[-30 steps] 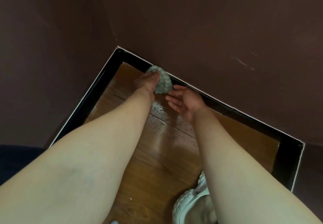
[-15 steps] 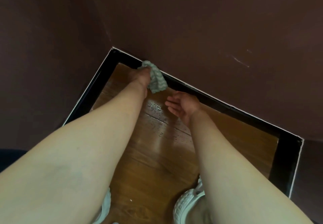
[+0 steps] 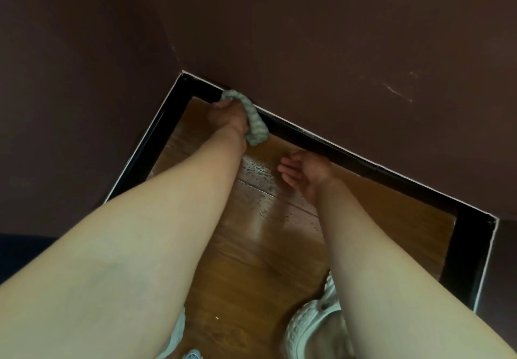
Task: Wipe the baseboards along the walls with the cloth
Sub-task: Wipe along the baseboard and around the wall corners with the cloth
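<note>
Corner of a room, seen from above. Two dark brown walls meet at the far left.

- Baseboard: black, with a thin white top edge. It runs along the left wall, along the far wall, then turns toward the camera at the right.
- Cloth: pale grey-green, ribbed, bunched into a roll. It lies against the far-wall baseboard just right of the corner. The upper end sits at the white top edge and the lower end reaches down to the wooden floor.
- Left hand: arm stretched forward, back of the hand up. The grip is closed round the cloth, fingers curled over its upper end, pressing it onto the baseboard. The fingertips are hidden under the fabric.
- Right hand: palm turned up, near the baseboard and to the right of the cloth, not touching it. The grip is slack — fingers loosely curled and holding nothing.
- The floor is brown planks with a glossy patch between the forearms. Dark specks are scattered just left of the right hand; can't tell if they are droplets or dirt.
- Far wall: a pale scratch well to the right of the cloth.
- Bottom edge — a white perforated shoe under the right forearm. A sliver of a second white shoe shows beside the left arm.
</note>
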A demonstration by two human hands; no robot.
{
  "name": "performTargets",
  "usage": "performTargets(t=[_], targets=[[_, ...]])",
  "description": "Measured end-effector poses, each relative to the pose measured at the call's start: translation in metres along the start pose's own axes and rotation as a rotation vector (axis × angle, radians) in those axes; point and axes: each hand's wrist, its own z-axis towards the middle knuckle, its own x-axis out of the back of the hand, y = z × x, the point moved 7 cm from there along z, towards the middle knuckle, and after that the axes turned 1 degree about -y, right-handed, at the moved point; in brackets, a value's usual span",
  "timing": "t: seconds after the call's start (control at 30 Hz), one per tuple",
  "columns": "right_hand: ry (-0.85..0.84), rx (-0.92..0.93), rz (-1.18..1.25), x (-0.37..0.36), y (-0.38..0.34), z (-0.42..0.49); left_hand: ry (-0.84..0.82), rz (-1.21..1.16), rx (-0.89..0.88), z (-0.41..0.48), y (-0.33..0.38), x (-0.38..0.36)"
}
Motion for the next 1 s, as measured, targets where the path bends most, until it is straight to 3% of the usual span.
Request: performTargets(t=[0.07, 0.27, 0.47, 0.6, 0.73, 0.8, 1.0], targets=[[-0.006, -0.003, -0.032, -0.006, 0.001, -0.002, -0.010, 0.026, 0.007, -0.005, -0.004, -0.002], [-0.038, 0.025, -0.104, -0.024, -0.003, -0.002, 0.178, -0.053, -0.055, 0.023, 0.036, 0.027], [-0.025, 0.007, -0.095, -0.031, 0.001, -0.002, -0.006, 0.079, 0.057, 0.016, 0.015, 0.014], [-0.030, 0.005, -0.127, -0.038, 0.006, -0.001, -0.130, -0.001, 0.162, 0.007, -0.016, -0.007], [-0.027, 0.018, -0.163, -0.035, 0.006, 0.003, 0.073, 0.097, 0.007, 0.020, 0.016, 0.019], [-0.020, 0.023, -0.144, -0.034, 0.003, 0.004, 0.140, 0.079, 0.011, 0.032, 0.034, 0.033], [-0.008, 0.017, -0.113, -0.031, 0.010, 0.004, 0.066, 0.031, 0.011, 0.022, 0.016, 0.011]])
